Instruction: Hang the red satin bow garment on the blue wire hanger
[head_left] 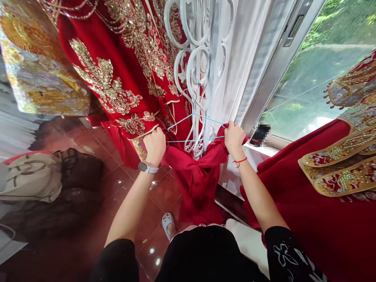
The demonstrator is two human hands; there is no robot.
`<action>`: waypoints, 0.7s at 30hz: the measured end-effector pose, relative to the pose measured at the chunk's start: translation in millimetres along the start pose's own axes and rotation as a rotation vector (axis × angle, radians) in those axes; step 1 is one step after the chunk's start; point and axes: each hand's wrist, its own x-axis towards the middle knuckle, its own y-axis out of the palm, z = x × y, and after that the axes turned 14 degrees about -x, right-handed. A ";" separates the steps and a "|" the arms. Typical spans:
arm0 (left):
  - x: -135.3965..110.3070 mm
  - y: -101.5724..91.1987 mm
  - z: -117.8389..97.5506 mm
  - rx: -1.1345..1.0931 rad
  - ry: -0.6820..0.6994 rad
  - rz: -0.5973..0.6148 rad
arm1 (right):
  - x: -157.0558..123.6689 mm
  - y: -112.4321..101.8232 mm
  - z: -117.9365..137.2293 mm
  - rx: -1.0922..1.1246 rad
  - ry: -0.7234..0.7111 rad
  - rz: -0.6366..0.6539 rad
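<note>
A plain red dress (pixel 196 180) hangs in front of me, with a gathered twist at the middle of its neckline. Its top is spread along a thin light-blue clothes hanger (pixel 182 118). My left hand (pixel 155 145) is closed round the dress's left shoulder at that end of the hanger. The opposite shoulder is gripped in my right hand (pixel 234 138), fingers wrapped round the cloth and the hanger's end. The hanger's hook points up, near the white scrolled metalwork (pixel 192 58); whether it rests on anything I cannot tell.
Red garments with gold beading (pixel 108 78) hang at upper left. More embroidered red clothing (pixel 337 172) is on the right, by a window (pixel 317 78). A beige bag (pixel 35 176) and dark netting (pixel 67 211) lie on the tiled floor (pixel 149 227) at left.
</note>
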 end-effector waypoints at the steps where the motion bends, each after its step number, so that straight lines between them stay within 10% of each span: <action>1: 4.8 -1.7 7.2 -0.037 -0.031 -0.023 | 7.6 -3.6 -4.2 -0.004 0.001 0.017; 10: -4.6 12.6 75.2 -0.736 -0.186 -0.373 | 34.6 17.5 -61.5 0.397 -0.074 0.043; 21: -72.1 62.4 79.6 -0.728 -0.280 -0.099 | -78.4 100.0 -100.5 0.519 0.172 0.111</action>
